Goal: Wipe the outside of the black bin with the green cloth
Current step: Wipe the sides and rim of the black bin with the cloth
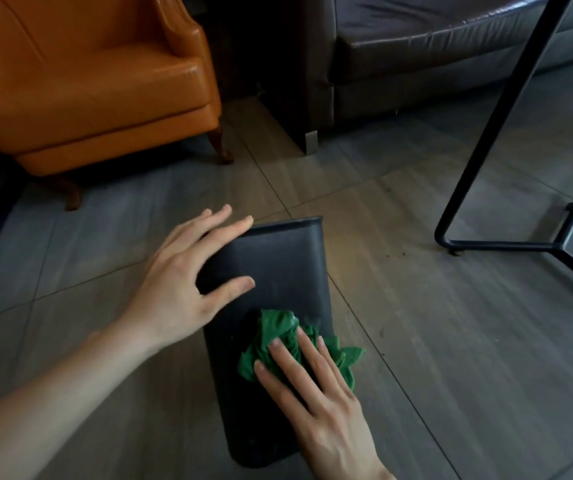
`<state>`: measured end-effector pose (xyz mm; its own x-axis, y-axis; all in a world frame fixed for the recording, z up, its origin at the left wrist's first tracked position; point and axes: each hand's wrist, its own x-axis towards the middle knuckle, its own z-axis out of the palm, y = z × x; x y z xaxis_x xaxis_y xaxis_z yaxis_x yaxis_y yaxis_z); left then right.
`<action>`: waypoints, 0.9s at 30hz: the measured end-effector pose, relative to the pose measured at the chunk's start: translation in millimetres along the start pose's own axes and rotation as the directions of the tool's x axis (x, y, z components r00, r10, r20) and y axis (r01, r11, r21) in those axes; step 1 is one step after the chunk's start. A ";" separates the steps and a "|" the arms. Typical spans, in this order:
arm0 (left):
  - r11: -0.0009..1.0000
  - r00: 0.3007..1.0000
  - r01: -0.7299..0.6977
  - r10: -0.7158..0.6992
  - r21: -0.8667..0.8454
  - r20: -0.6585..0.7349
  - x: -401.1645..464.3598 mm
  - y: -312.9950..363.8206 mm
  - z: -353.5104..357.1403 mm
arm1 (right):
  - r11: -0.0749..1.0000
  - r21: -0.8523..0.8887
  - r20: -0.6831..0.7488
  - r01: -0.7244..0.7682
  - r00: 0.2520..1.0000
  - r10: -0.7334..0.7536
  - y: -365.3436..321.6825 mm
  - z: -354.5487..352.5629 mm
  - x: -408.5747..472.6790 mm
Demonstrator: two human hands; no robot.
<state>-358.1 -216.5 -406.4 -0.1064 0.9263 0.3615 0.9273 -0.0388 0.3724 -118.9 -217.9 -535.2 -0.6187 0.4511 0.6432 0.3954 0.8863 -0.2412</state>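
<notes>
The black bin (278, 268) lies on its side on the floor, its rim end pointing away from me and its base end close to me. My left hand (188, 282) rests on the bin's upper left edge, fingers spread, thumb on the top face. A crumpled green cloth (278, 334) sits on the bin's upward-facing side. My right hand (316, 393) presses flat on the cloth, fingers extended over it.
An orange leather armchair (87, 81) stands at the far left. A dark sofa (434, 53) fills the far right. Black metal table legs (500, 133) cross the right side, with a foot bar on the tiled floor (451, 341).
</notes>
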 end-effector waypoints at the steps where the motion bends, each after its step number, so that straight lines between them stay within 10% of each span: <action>1: 1.000 1.000 0.002 -0.002 0.023 0.008 1.2 2.3 1.5 | 1.000 -0.018 0.003 0.012 1.000 -0.012 -1.6 -1.6 -2.8; 6: 0.998 0.998 0.054 -0.055 0.030 0.043 12.4 3.3 -2.1 | 0.994 -0.086 0.082 0.069 0.995 -0.062 -2.6 -22.7 -15.0; 15: 1.000 0.998 0.009 -0.010 0.020 0.056 23.3 7.2 5.5 | 0.964 0.058 -0.072 -0.259 0.962 0.263 19.0 -28.3 70.3; 27: 0.999 0.998 0.039 -0.038 -0.023 0.041 26.1 5.8 5.8 | 0.993 -0.012 0.036 -0.115 0.993 0.115 12.0 -33.3 -1.2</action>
<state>-353.4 -190.4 -399.8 -0.1272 0.9416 0.3117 0.9139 -0.0108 0.4057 -90.8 -211.3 -514.7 -0.5932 0.5539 0.5842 0.4718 0.8272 -0.3053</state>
